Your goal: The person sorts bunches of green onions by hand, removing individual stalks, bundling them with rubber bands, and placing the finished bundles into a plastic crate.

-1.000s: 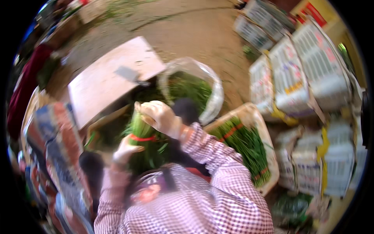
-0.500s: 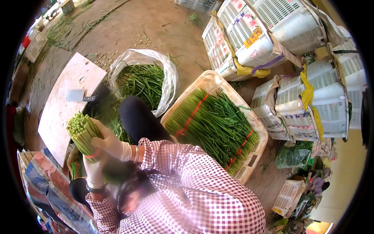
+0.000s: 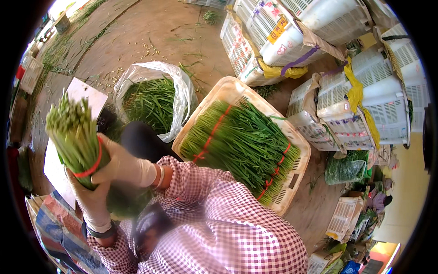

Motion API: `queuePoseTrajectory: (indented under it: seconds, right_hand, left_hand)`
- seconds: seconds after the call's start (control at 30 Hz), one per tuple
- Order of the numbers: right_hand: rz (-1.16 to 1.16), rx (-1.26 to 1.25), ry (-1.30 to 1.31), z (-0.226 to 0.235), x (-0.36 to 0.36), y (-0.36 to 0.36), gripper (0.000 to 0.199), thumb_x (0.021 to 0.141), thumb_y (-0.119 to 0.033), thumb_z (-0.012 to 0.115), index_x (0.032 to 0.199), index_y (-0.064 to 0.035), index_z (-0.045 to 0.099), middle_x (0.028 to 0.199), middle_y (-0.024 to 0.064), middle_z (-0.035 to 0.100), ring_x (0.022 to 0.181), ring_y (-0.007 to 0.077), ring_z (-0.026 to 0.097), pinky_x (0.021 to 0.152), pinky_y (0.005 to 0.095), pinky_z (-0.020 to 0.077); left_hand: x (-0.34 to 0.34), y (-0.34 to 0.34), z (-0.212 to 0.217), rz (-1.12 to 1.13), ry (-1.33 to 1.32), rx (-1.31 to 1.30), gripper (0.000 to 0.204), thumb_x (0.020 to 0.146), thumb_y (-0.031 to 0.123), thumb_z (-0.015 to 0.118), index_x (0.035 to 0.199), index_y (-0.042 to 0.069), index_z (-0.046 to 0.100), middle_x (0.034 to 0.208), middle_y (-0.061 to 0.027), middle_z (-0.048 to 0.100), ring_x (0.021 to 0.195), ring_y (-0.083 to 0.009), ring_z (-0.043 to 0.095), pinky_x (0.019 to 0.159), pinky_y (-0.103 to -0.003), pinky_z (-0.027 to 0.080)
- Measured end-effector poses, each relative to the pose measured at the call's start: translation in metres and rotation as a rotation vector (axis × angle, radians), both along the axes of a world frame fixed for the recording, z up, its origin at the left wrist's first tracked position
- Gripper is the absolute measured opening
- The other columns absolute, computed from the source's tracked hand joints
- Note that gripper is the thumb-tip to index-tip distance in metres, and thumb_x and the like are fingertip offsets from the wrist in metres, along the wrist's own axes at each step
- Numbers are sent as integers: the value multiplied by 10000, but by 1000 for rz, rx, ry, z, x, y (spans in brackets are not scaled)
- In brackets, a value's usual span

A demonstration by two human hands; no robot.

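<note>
Both gloved hands clenched round a bundle (image 3: pixel 75 137) of green stalks at nine o'clock: left hand (image 3: pixel 93 201) below, right hand (image 3: pixel 123 164) beside its red band. Bundling looks finished; next, lay it in the crate (image 3: pixel 299 171) at three o'clock.

The pale, thin rubber gloves on the left hand (image 3: pixel 93 201) and the right hand (image 3: pixel 121 166) look matt and a little wrinkled, and they close around a bundle of matt green fibrous stalks (image 3: pixel 77 137) bound with a smooth red rubber band (image 3: pixel 91 166). The sleeves are soft woven cloth in a purple and white check (image 3: pixel 219 219). The cream plastic crate with slotted walls (image 3: pixel 299 171) looks hard and faintly shiny, the clear thin plastic bag (image 3: pixel 180 93) is glossy and crumpled, and the brown earth floor (image 3: pixel 155 36) is rough and dusty.
</note>
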State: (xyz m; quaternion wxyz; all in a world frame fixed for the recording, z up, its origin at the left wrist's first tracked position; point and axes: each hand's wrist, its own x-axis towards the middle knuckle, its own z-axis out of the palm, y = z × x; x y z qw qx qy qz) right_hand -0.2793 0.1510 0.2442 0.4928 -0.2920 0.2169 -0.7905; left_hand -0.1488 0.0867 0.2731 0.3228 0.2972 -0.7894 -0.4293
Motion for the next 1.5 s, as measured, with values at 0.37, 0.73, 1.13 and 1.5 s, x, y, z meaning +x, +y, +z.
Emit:
queuePoseTrajectory:
  seconds: [0.37,0.73,1.13,1.5]
  right_hand:
    - [-68,35,-322,-4,-67,41,532,876,-247,695,1317,-57,463,1131,65,612,966,159,608,857,316,513]
    - [-531,200,106,-26,-115,87,435,828,-110,748,1217,-70,558,1074,-22,598,935,84,563,854,250,476]
    - [-258,681,520,23,-289,276,492,790,-180,689,1244,-36,563,1045,37,645,949,145,614,859,295,505]
    - [355,1201,1102,-150,-372,306,534,695,-236,783,1167,-45,624,1127,122,656,1051,217,571,948,349,430]
  left_hand:
    - [-53,24,-26,-143,-83,192,595,652,43,768,1197,-16,538,1017,-91,645,921,-176,607,844,-303,495]
    - [-96,98,-53,-218,-308,-275,1025,629,197,832,1455,-21,265,1265,-248,523,1139,-376,555,969,-380,467]
    - [-102,180,-108,-1611,-303,111,780,801,217,737,1472,108,354,1463,-205,399,1251,-361,500,1038,-369,429]
    - [-91,70,-109,-752,-264,343,488,787,-6,701,1255,-35,567,1207,-128,633,1101,-206,600,977,-317,460]
